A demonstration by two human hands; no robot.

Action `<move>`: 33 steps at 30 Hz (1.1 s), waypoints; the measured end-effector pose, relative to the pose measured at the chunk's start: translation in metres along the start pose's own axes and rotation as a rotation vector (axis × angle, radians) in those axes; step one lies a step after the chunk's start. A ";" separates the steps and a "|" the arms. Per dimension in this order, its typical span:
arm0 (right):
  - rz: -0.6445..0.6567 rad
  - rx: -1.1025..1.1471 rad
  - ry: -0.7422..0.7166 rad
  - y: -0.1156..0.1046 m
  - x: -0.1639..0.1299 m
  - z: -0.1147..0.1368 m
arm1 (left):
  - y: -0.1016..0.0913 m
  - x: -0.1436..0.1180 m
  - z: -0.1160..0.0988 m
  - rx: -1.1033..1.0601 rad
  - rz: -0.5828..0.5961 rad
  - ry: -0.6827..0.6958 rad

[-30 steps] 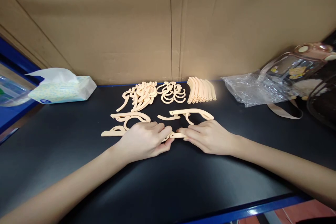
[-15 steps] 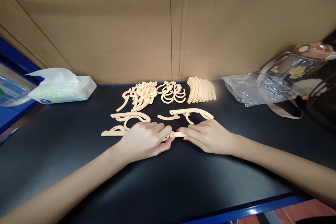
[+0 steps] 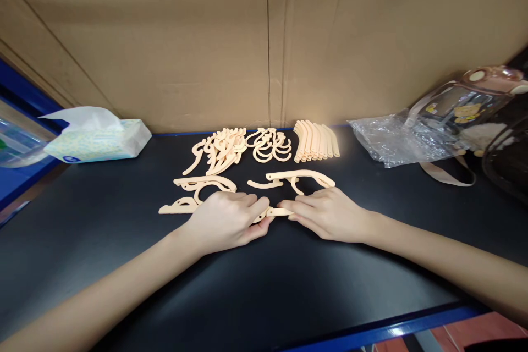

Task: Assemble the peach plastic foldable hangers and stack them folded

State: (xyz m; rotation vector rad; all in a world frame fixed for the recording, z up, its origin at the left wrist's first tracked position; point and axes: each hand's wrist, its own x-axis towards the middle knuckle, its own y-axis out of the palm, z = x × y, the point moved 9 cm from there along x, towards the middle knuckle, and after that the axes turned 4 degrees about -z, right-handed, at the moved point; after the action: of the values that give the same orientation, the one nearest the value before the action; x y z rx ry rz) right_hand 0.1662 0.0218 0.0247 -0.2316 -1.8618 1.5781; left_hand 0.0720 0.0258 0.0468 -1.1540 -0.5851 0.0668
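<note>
My left hand (image 3: 231, 223) is closed around a cream plastic hanger part (image 3: 259, 218), mostly hidden by the fingers; one end with a small hole shows. My right hand (image 3: 330, 214) pinches a cream hanger arm (image 3: 279, 212), whose rounded end meets the left hand's part. Whether the two are joined I cannot tell. Just beyond my right hand lies a curved arm (image 3: 303, 175) with a hook part (image 3: 264, 183) beside it. Left of my left hand, several hanger parts (image 3: 178, 208) lie on the black table (image 3: 264, 286), partly covered by that hand.
At the back are a heap of notched hanger arms (image 3: 226, 148), a cluster of hooks (image 3: 272, 147) and a neat row of curved arms (image 3: 315, 140). A tissue pack (image 3: 99, 137) sits left; a clear plastic bag (image 3: 388, 140) and a transparent bottle (image 3: 474, 104) stand right. Cardboard (image 3: 264, 38) walls the back.
Almost nothing differs. Both hands keep their hold, and the held parts have shifted very slightly to the left.
</note>
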 end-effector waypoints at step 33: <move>-0.275 0.018 -0.142 -0.030 -0.003 0.008 | 0.004 -0.003 -0.015 -0.118 -0.007 0.049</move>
State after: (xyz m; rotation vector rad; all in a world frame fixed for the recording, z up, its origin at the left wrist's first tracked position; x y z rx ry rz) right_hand 0.1719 0.0059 0.0515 0.1436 -1.8931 1.4513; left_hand 0.0777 0.0137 0.0382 -1.2645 -0.5552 -0.0028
